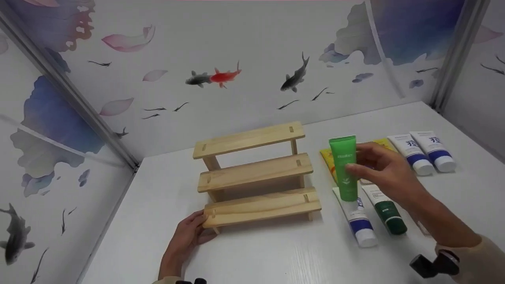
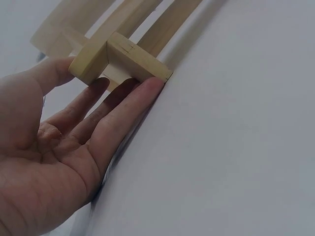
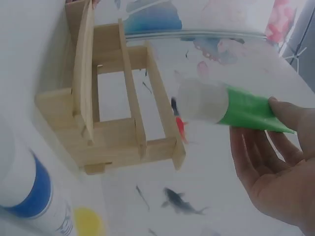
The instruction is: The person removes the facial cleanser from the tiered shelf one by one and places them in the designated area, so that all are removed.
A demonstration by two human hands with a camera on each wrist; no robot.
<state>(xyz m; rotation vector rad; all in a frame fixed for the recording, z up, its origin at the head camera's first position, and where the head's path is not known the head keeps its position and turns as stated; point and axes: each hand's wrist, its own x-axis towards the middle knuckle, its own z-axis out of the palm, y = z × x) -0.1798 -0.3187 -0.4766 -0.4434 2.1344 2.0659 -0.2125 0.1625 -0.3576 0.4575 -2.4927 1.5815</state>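
My right hand [image 1: 390, 169] holds a green squeeze tube [image 1: 343, 161] upright above the other tubes, thumb on its front and fingers behind. In the right wrist view the tube's white cap [image 3: 202, 101] points away from the hand. A three-step wooden display rack [image 1: 260, 205] stands on the white table. At the left end of its lowest step is my left hand [image 1: 189, 230]. The left wrist view shows the thumb [image 2: 56, 73] against the plank's edge and fingertips [image 2: 152, 88] at the leg below.
Under the green tube lies a white tube with a blue band [image 1: 361, 225], beside a white and dark-green tube [image 1: 388, 215]. Yellow packaging [image 1: 327, 157] shows behind. Two more white-and-blue tubes [image 1: 410, 154] lie at the right. Printed wall panels [image 1: 252, 51] enclose the table.
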